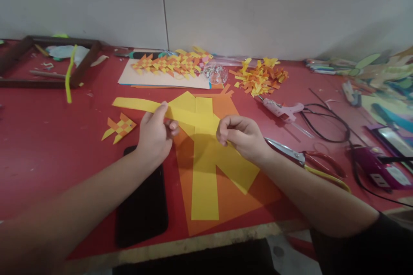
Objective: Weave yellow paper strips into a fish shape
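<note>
A long yellow paper strip (135,104) stretches slantwise between my hands. My left hand (155,133) is closed on it, thumb on top, with the strip's free end sticking out to the left. At the strip's other end, the fingers of my right hand (240,135) are pinched together, mostly hiding what they grip. Beneath lie crossed yellow paper pieces (205,193) on an orange sheet (232,210). A small woven orange and yellow paper fish (120,128) rests left of my left hand. Under my left wrist is a black phone (142,206).
Scissors (287,152) and a pink glue gun (282,109) with its cable lie right. Behind are a pile of paper scraps (260,77), several woven fish (172,64) on pale sheets (138,78), and a round clear container (217,74). A dark frame (41,82) sits far left.
</note>
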